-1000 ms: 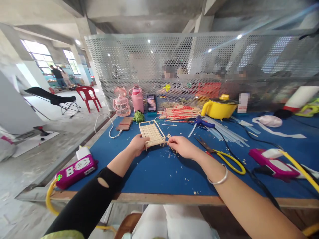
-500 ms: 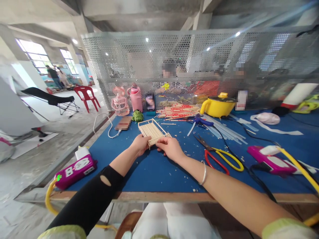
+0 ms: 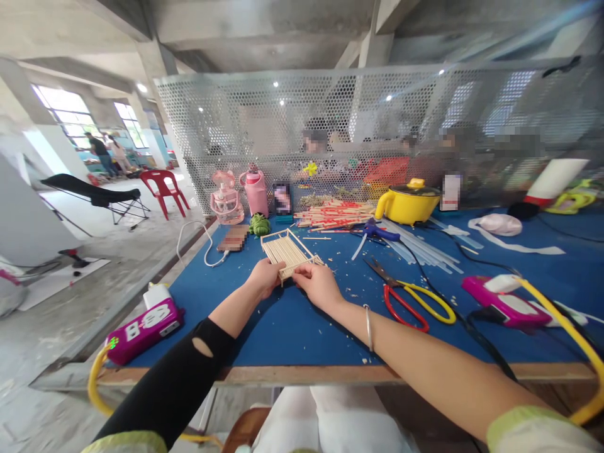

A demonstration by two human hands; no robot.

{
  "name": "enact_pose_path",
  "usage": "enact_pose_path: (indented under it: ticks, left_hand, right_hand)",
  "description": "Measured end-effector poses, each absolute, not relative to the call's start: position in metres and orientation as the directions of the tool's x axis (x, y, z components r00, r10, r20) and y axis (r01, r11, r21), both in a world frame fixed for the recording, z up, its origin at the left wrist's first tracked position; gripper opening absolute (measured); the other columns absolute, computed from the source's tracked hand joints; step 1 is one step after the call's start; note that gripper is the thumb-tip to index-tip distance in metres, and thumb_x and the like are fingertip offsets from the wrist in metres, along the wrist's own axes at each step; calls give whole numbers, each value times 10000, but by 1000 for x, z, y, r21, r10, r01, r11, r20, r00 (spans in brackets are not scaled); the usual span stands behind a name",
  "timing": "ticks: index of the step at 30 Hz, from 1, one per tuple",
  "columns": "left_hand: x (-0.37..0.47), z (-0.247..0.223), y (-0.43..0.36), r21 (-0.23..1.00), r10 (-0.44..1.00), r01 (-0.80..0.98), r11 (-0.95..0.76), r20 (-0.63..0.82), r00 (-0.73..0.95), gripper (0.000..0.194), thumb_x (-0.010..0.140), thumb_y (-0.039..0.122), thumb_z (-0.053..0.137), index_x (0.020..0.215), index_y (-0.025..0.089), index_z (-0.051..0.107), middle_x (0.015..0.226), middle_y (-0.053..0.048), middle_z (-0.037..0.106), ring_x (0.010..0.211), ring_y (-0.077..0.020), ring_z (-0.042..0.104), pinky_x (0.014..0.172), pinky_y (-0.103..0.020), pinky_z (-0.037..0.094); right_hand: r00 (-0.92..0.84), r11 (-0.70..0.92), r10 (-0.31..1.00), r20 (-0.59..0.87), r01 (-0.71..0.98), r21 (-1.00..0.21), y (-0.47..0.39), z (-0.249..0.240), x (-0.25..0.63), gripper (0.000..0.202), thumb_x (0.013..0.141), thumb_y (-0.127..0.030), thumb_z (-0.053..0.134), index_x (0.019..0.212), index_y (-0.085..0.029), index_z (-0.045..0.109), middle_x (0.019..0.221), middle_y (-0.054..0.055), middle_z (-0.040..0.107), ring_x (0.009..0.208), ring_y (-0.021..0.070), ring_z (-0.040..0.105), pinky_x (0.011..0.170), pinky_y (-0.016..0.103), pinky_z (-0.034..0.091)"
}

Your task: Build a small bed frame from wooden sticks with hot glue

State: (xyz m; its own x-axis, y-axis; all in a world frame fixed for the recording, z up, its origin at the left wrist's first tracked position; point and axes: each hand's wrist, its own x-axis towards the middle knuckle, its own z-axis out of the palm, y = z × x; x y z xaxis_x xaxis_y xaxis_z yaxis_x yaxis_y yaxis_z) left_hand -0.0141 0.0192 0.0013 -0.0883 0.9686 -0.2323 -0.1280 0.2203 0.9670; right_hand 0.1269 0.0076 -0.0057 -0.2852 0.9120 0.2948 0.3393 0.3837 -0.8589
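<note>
A small rack built of thin wooden sticks [image 3: 285, 250] lies tilted above the blue tabletop, its slats side by side and a raised rail at its far end. My left hand [image 3: 266, 277] grips its near left corner, thumb on top. At the near right edge, my right hand [image 3: 317, 284] has its fingers pinched together on the rack; whether a separate small stick is between them is hidden. Right of my hands lie scissors [image 3: 395, 284] with one red and one yellow handle. Behind them rests a blue glue gun [image 3: 381, 231].
Red-marked sticks [image 3: 333, 215] are piled at the back beside a yellow pot [image 3: 411, 202]. Clear glue sticks [image 3: 419, 242] lie near it. Purple power strips [image 3: 144, 330] flank the work area, cords trailing. Pink bottles [image 3: 256, 192] stand before a perforated metal screen [image 3: 236, 113].
My right hand has shifted slightly left along the rack's near edge, its fingers closer together. My left hand keeps its grip. The whole view has shifted a little.
</note>
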Motion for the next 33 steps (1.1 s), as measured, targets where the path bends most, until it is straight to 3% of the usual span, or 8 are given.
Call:
enact_pose_path:
  ticks: [4,7,12,20,33]
  left_hand:
    - [-30,10,10,983,970,59,174,-161,-180,335,848,308,551,1128,124,548,1060,-108,608,894,-206,600,752,-370,499]
    - [-43,20,-2,971,962,236,49,17,-274,356,800,337,579,1094,138,589,1022,-109,640,911,-227,582,747,-315,453]
    - [-39,33,-15,895,969,432,-115,197,-149,287,728,401,603,833,156,709,854,-51,695,859,-217,574,734,-265,402]
    - [-36,29,-12,881,996,464,-87,91,16,328,712,424,575,692,122,703,516,7,567,503,-119,459,511,-235,328]
    - [-35,26,-10,939,997,340,-45,22,72,312,704,423,579,666,121,645,572,-16,575,500,-104,468,501,-219,366]
  right_hand:
    - [-273,396,910,313,341,-853,9,-7,127,136,725,-222,563,750,-181,690,713,28,704,660,163,630,606,247,453]
    - [-261,387,914,310,332,-860,12,-11,126,149,703,-193,566,781,-179,692,719,23,706,653,162,629,615,251,457]
    - [-273,369,917,290,303,-879,14,-16,126,142,693,-222,592,780,-182,697,673,15,698,636,160,625,623,258,463]
    - [-295,335,921,256,261,-905,11,-13,123,160,679,-196,588,782,-175,708,611,0,667,552,131,584,552,233,443]
    - [-286,324,925,251,248,-913,13,-16,123,147,689,-228,599,778,-186,708,601,0,657,511,130,572,522,242,435]
